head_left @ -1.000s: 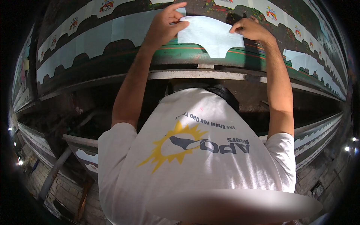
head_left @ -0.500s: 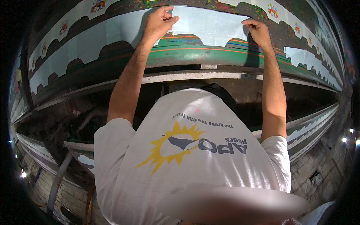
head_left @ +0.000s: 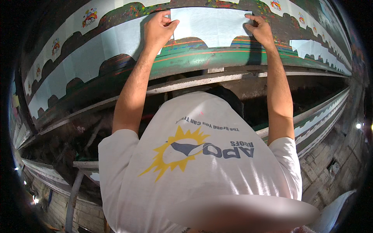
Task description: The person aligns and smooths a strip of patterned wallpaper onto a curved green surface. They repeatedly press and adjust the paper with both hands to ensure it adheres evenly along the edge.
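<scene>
- As the white piece (head_left: 210, 25) lies on the tabletop (head_left: 215, 55) between my left grip (head_left: 155, 31) and my right grip (head_left: 263, 32), its long axis runs from one to the other.
- It sits to the right of my left grip, whose thumb reaches its left edge; whether that grip pinches it, I cannot tell.
- At its right end, my right grip's thumb and forefinger stand apart.
- Neither grip is clearly nearer.
</scene>
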{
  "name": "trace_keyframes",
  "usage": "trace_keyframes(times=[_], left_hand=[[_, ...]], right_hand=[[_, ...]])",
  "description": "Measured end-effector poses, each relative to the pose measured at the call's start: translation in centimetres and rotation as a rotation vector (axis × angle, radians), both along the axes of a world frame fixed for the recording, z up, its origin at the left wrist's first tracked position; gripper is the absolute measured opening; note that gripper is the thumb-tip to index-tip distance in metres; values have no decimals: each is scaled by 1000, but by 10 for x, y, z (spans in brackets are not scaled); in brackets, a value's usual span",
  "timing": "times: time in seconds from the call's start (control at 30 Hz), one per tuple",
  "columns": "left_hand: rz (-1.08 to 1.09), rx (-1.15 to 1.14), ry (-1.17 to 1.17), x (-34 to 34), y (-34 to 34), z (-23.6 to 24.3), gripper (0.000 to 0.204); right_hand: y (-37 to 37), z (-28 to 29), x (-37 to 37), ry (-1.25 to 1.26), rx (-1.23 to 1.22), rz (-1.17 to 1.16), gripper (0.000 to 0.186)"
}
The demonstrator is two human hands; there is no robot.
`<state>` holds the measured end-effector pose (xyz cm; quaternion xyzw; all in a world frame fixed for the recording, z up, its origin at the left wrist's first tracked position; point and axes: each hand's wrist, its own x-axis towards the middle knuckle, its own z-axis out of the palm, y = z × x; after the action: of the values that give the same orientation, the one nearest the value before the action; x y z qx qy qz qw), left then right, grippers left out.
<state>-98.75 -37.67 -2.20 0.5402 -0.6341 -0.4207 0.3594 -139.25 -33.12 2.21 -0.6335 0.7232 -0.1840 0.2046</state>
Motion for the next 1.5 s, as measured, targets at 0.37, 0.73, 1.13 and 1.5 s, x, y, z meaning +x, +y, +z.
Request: trace_keyframes(times=[0.37, 0.73, 1.13, 1.5], left_hand=[[39, -44, -115, -3, 2, 6, 47], [-301, -679, -849, -53, 24, 25, 79], [-492, -530, -854, -222, 42, 5, 101], [-640, -552, -605, -366, 88, 39, 75]], right_hand=[[-2, -7, 0, 32, -26, 20, 44], [4, -1, 0, -107, -27, 61, 40], [65, 3, -149, -82, -139, -231, 43], [110, -21, -334, 376, -321, -232, 40]])
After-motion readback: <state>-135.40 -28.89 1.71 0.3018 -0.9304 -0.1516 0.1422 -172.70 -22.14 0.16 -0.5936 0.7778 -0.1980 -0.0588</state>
